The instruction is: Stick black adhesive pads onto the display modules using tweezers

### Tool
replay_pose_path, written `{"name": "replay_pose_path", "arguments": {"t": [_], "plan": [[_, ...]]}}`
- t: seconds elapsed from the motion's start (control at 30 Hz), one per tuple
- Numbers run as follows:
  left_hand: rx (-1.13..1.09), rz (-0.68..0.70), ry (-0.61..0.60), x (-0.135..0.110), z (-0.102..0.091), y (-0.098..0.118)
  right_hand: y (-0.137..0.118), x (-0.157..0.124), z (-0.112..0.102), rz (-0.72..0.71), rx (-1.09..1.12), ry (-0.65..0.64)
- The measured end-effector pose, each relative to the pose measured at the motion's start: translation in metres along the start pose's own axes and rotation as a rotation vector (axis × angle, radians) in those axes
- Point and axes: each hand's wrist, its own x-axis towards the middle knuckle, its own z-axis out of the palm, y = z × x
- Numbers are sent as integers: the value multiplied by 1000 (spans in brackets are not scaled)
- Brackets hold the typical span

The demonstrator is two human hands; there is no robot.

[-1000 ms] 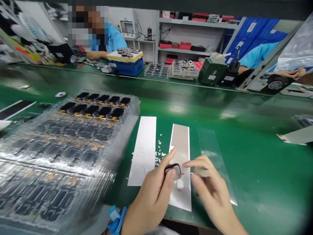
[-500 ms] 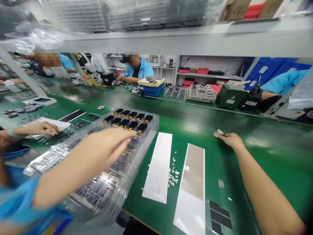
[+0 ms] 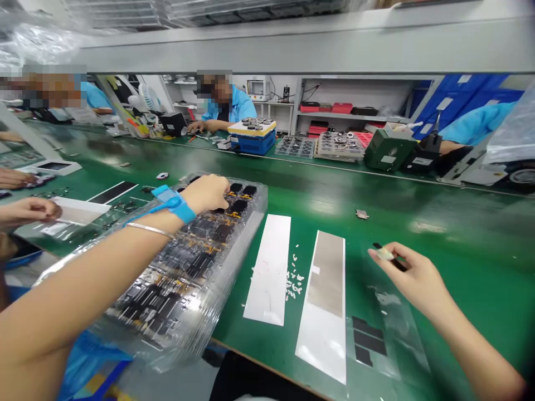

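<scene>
Squarish part now lies free, eleven o'clock from right hand pinching black stick; left hand, grip hidden, over clear-plastic tray.

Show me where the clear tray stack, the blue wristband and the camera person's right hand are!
Clear tray stack (image 3: 234, 253): head view, on its right side wall.
Blue wristband (image 3: 184, 210): head view, on its strap.
Right hand (image 3: 420, 283): head view, middle of the hand.

left hand over plastic trays
</scene>
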Motion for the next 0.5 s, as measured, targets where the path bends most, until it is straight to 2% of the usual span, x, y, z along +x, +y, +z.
{"name": "replay_pose_path", "arguments": {"t": [0.07,0.13,0.2,0.23,0.3,0.37,0.43,0.5], "plan": [[-12,37,18,-8,-11,1,-10,-24,4,-20,117,10],[-52,82,23,-30,-19,4,-23,-44,8,-27,231,19],[-136,142,27,-65,-21,12,-38,-61,12,-72,294,-6],[-238,187,82,-87,-18,19,-47,-68,14,-112,313,-31],[-363,313,213,-135,-6,40,-66,-80,19,-212,354,-95],[-491,271,246,-178,11,67,-85,-88,26,-312,402,-152],[-711,288,138,-204,33,94,-98,-92,34,-418,432,-196],[-936,252,76,-210,54,118,-104,-94,42,-508,445,-201]]}}
